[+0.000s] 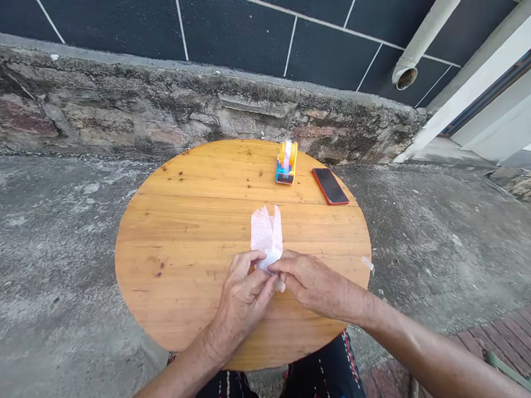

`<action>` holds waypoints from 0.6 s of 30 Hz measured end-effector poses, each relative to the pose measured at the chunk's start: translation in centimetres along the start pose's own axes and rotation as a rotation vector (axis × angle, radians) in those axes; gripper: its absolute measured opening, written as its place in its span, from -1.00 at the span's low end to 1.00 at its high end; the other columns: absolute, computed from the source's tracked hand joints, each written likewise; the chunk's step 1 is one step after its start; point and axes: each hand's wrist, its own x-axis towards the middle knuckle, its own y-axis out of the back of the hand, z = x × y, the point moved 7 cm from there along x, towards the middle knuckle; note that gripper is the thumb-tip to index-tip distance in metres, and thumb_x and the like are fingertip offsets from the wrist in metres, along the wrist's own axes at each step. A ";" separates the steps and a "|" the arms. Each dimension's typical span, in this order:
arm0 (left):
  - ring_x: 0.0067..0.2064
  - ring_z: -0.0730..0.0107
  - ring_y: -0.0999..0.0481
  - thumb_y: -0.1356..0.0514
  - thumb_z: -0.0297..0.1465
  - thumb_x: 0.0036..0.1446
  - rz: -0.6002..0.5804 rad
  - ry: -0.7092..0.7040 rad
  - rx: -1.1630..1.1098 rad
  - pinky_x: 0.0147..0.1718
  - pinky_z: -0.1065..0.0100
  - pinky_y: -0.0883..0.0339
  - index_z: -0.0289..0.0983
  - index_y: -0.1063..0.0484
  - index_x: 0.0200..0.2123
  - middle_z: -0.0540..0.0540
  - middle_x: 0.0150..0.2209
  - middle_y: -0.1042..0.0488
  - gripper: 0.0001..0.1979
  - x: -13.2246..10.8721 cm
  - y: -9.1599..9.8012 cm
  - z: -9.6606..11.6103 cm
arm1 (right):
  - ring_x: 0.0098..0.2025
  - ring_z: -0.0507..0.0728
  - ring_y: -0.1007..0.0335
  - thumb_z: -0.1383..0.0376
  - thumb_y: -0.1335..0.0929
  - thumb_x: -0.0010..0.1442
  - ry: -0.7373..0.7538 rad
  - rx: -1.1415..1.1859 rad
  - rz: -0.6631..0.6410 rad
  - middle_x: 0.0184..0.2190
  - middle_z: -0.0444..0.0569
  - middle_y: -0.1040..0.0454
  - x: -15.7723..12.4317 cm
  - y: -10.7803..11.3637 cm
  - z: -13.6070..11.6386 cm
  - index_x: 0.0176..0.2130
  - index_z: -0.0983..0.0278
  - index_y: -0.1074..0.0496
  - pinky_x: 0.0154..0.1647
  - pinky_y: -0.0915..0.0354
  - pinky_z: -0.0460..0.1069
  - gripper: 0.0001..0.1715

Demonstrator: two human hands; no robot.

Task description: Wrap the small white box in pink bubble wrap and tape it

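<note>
A thin, crinkled, pale pink-white sheet [266, 231] stands out beyond my fingertips over the middle of the round wooden table [182, 227]. Its far edge is ragged, with a notch. My left hand [243, 289] pinches the near end from the left, thumb and fingers closed. From the right, my right hand [309, 280] has its fingers pressed together on the same end. The fingertips of both hands meet there, and a small whitish bit shows just below them. The fingers partly cover the sheet's near end.
A yellow and blue tape dispenser [286, 162] stands near the table's far edge. Right of it lies a dark-screened phone [331, 186] with a red case. A clear strip [367, 264] hangs on the right rim. Beyond the table runs a stone wall base [154, 116].
</note>
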 end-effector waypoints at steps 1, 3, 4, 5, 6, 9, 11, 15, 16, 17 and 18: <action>-0.14 0.30 -0.42 -0.17 -0.52 0.17 0.005 0.012 0.013 -0.19 0.25 -0.41 -0.28 -0.47 -0.41 -0.14 -0.16 -0.39 -0.88 0.0 -0.1 0.0 | -0.13 0.12 -0.41 0.49 -0.19 0.22 0.010 0.010 0.004 -0.16 0.00 -0.51 -0.1 -0.1 0.1 -0.15 0.24 -0.48 -0.07 -0.29 0.03 -0.65; -0.13 0.28 -0.42 -0.18 -0.54 0.15 -0.001 0.035 0.034 -0.18 0.24 -0.41 -0.28 -0.43 -0.44 -0.14 -0.17 -0.41 -0.88 0.0 -0.3 0.0 | -0.13 0.11 -0.40 0.48 -0.20 0.23 0.024 0.039 0.022 -0.17 -0.02 -0.49 -0.2 -0.1 0.2 -0.16 0.23 -0.48 -0.07 -0.29 0.03 -0.66; -0.13 0.28 -0.42 -0.18 -0.54 0.14 -0.010 0.044 0.043 -0.17 0.24 -0.41 -0.28 -0.42 -0.44 -0.13 -0.18 -0.42 -0.88 0.1 -0.4 0.1 | -0.13 0.11 -0.40 0.48 -0.20 0.24 0.029 0.057 0.037 -0.17 -0.02 -0.48 -0.3 -0.1 0.3 -0.15 0.23 -0.47 -0.07 -0.29 0.03 -0.67; -0.13 0.28 -0.42 -0.17 -0.55 0.14 -0.022 0.047 0.051 -0.17 0.23 -0.40 -0.28 -0.41 -0.44 -0.13 -0.18 -0.42 -0.87 0.1 -0.4 0.1 | -0.12 0.11 -0.39 0.48 -0.20 0.24 0.036 0.077 0.053 -0.16 -0.02 -0.48 -0.3 -0.1 0.4 -0.14 0.24 -0.47 -0.06 -0.29 0.03 -0.67; -0.13 0.28 -0.41 -0.17 -0.55 0.15 -0.036 0.046 0.056 -0.17 0.24 -0.40 -0.28 -0.40 -0.44 -0.12 -0.19 -0.43 -0.87 0.2 -0.4 0.2 | -0.12 0.10 -0.39 0.48 -0.20 0.25 0.047 0.099 0.065 -0.17 -0.02 -0.47 -0.4 0.0 0.5 -0.14 0.24 -0.47 -0.06 -0.28 0.02 -0.67; -0.14 0.28 -0.41 -0.16 -0.53 0.16 -0.107 0.075 0.058 -0.18 0.24 -0.38 -0.26 -0.38 -0.36 -0.10 -0.21 -0.44 -0.92 0.5 -0.6 0.2 | -0.12 0.08 -0.39 0.49 -0.21 0.25 0.088 0.161 0.093 -0.19 -0.03 -0.47 -0.2 0.2 0.9 -0.14 0.25 -0.46 -0.06 -0.27 0.00 -0.68; -0.14 0.25 -0.41 -0.18 -0.51 0.15 -0.160 0.126 0.065 -0.18 0.22 -0.38 -0.26 -0.36 -0.24 -0.09 -0.22 -0.45 -0.90 0.7 -0.8 -0.2 | -0.12 0.08 -0.39 0.50 -0.22 0.23 0.109 0.177 0.125 -0.19 -0.04 -0.49 0.0 0.6 1.3 -0.14 0.25 -0.46 -0.06 -0.27 -0.01 -0.68; -0.13 0.22 -0.41 -0.20 -0.48 0.15 -0.210 0.140 0.090 -0.17 0.19 -0.37 -0.26 -0.37 -0.18 -0.11 -0.19 -0.44 -0.85 0.8 -0.9 -0.3 | -0.20 0.04 -0.43 0.50 -0.21 0.22 0.087 0.207 0.161 -0.25 -0.10 -0.53 0.4 1.3 2.4 -0.14 0.23 -0.46 -0.14 -0.29 -0.04 -0.67; -0.12 0.23 -0.41 -0.18 -0.48 0.16 -0.213 0.120 0.092 -0.17 0.19 -0.37 -0.26 -0.38 -0.21 -0.12 -0.19 -0.43 -0.89 0.9 -0.9 -0.2 | -0.23 0.03 -0.44 0.49 -0.21 0.23 0.076 0.220 0.160 -0.27 -0.12 -0.54 0.4 1.4 2.8 -0.13 0.23 -0.45 -0.17 -0.30 -0.05 -0.68; -0.13 0.24 -0.41 -0.17 -0.48 0.17 -0.210 0.102 0.094 -0.17 0.20 -0.37 -0.26 -0.40 -0.24 -0.12 -0.18 -0.43 -0.92 0.9 -0.9 -0.1 | -0.24 0.03 -0.45 0.48 -0.21 0.23 0.068 0.224 0.164 -0.28 -0.12 -0.55 0.5 1.6 3.1 -0.13 0.23 -0.45 -0.18 -0.31 -0.06 -0.68; -0.13 0.24 -0.41 -0.16 -0.49 0.18 -0.204 0.087 0.098 -0.17 0.20 -0.37 -0.26 -0.41 -0.26 -0.13 -0.17 -0.42 -0.94 1.0 -0.9 0.0 | -0.23 0.03 -0.45 0.46 -0.22 0.24 0.066 0.215 0.174 -0.26 -0.11 -0.55 0.6 1.9 3.4 -0.11 0.22 -0.45 -0.18 -0.31 -0.05 -0.68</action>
